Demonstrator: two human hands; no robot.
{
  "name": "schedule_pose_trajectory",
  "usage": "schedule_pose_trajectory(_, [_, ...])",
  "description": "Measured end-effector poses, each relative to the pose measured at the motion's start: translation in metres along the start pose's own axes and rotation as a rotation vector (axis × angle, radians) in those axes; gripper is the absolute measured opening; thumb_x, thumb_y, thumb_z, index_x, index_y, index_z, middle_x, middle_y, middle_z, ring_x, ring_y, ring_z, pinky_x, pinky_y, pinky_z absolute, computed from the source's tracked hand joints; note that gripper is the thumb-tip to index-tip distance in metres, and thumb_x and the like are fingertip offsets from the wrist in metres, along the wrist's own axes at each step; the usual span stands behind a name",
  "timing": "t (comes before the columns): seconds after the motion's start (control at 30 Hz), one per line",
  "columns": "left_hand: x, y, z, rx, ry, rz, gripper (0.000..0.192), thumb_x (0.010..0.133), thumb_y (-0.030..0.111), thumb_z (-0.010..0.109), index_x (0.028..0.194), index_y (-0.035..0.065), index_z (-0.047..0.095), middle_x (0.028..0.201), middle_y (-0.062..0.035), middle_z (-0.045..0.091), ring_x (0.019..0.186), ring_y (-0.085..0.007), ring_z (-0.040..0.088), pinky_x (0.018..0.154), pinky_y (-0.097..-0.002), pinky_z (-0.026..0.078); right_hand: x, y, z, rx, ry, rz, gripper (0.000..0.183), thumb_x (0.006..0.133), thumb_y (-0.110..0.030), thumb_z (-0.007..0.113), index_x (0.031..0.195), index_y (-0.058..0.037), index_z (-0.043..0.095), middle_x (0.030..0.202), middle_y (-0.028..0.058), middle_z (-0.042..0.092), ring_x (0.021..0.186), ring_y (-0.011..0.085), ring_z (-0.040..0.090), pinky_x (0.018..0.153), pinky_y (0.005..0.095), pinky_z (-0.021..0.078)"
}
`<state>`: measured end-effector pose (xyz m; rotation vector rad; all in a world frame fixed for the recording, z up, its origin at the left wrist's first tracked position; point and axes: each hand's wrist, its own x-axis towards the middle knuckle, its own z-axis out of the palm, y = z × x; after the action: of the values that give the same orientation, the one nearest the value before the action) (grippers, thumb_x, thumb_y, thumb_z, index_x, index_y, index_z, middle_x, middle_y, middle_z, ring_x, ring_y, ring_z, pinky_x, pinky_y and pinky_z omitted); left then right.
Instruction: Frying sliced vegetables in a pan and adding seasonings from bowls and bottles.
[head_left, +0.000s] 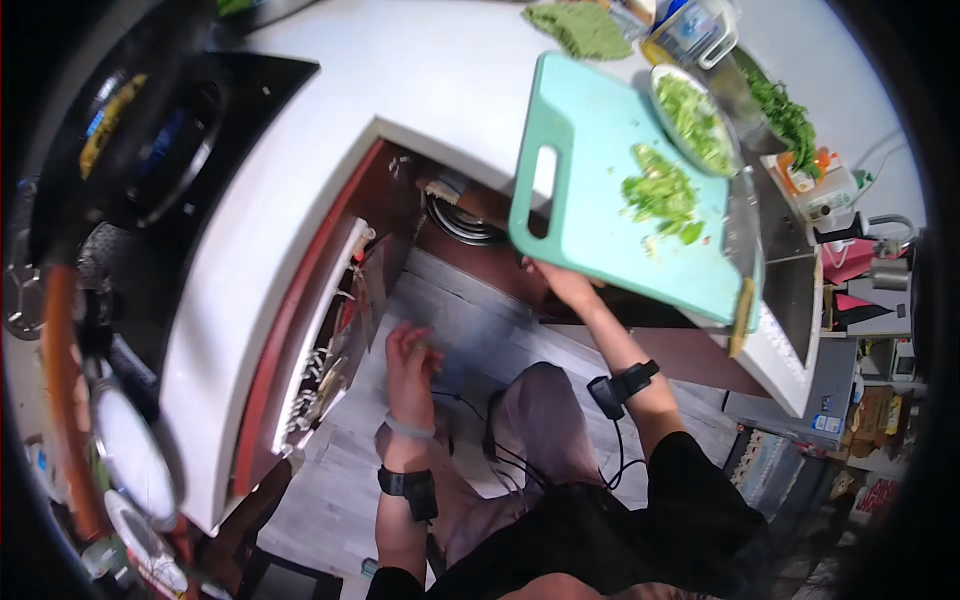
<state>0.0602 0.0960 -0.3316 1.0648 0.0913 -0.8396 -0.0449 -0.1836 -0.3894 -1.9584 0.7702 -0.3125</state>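
My right hand reaches to the cabinet front below the counter edge, partly under the turquoise cutting board; its fingertips are partly hidden, so what it touches is unclear. Chopped green vegetable lies on the board, and a white bowl with more of it stands on the board's far right side. A knife with a wooden handle rests along the board's right edge. My left hand hangs over the floor with fingers loosely bent, holding nothing. Beneath the corner, an opened drawer or cabinet shows stacked metal dishes.
An open drawer with utensils juts out at the left. Beyond it is a black stove with a pan and wooden handle. A green cloth lies behind the board; a sink is at the right.
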Motion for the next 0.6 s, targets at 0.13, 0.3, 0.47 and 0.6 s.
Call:
schedule_pose_trajectory(0.13, [0.046, -0.055, -0.043, -0.056, -0.004, 0.023, 0.039, 0.085, 0.01, 0.047, 0.122, 0.0068, 0.036, 0.108, -0.007, 0.05, 0.073, -0.012, 0.051, 0.063, -0.023, 0.04, 0.033, 0.039, -0.003, -0.143, 0.184, -0.166, 0.025, 0.089, -0.023, 0.051, 0.099, -0.0011, 0.058, 0.081, 0.0049, 0.06, 0.073, 0.0106, 0.056, 0.068, 0.0264, 0.0454])
schedule_pose_trajectory(0.3, [0.07, -0.101, -0.09, -0.042, -0.018, -0.011, 0.04, 0.084, 0.012, 0.049, 0.122, 0.007, 0.038, 0.105, -0.0059, 0.052, 0.072, -0.0118, 0.051, 0.064, -0.0224, 0.039, 0.065, 0.073, 0.01, 0.212, 0.298, -0.076, 0.023, 0.089, -0.017, 0.049, 0.108, -0.0044, 0.054, 0.091, 0.003, 0.058, 0.078, 0.0097, 0.055, 0.067, 0.0227, 0.0446])
schedule_pose_trajectory(0.47, [0.081, -0.109, -0.091, -0.036, -0.052, 0.005, 0.038, 0.084, 0.012, 0.048, 0.121, 0.006, 0.039, 0.102, -0.0048, 0.053, 0.071, -0.0113, 0.05, 0.065, -0.0223, 0.038, 0.093, 0.122, 0.009, 0.186, 0.438, -0.127, 0.02, 0.087, -0.011, 0.052, 0.105, -0.0047, 0.056, 0.089, 0.0043, 0.06, 0.076, 0.0112, 0.058, 0.067, 0.0234, 0.0465])
schedule_pose_trajectory(0.6, [0.083, -0.111, -0.089, 0.005, -0.022, -0.015, 0.038, 0.084, 0.011, 0.047, 0.12, 0.0042, 0.04, 0.101, -0.0049, 0.054, 0.07, -0.0109, 0.05, 0.065, -0.0221, 0.038, 0.109, 0.139, 0.014, 0.069, 0.44, -0.162, 0.021, 0.086, -0.007, 0.052, 0.106, -0.0045, 0.056, 0.091, 0.0037, 0.06, 0.079, 0.0115, 0.058, 0.069, 0.024, 0.0469])
